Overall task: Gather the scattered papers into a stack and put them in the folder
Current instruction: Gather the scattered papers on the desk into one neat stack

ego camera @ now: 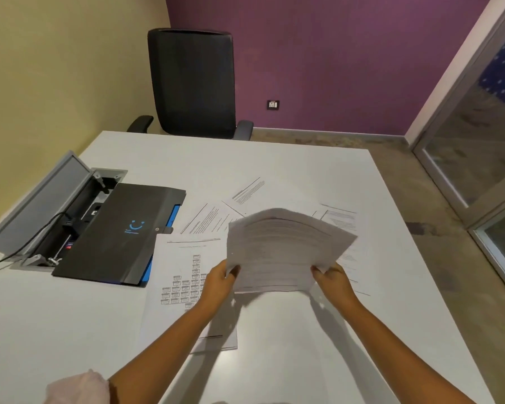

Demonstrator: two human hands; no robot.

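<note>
I hold a bundle of white printed papers [283, 252] lifted above the white table [274, 360], motion-blurred. My left hand [219, 282] grips its near left edge and my right hand [334, 282] grips its near right edge. More sheets lie flat on the table: one with a box chart [184, 287] under my left forearm, a text sheet [207, 220] and another [248, 191] beyond, and one [341, 220] partly hidden behind the bundle. A black folder [120, 231] with a blue smile logo and blue inner edge lies shut at the left.
An open grey cable hatch [38, 205] with plugs and a black cable sits in the table beside the folder. A black office chair [193, 83] stands at the far edge. Glass partition [478, 158] on the right; table's right edge drops to the floor.
</note>
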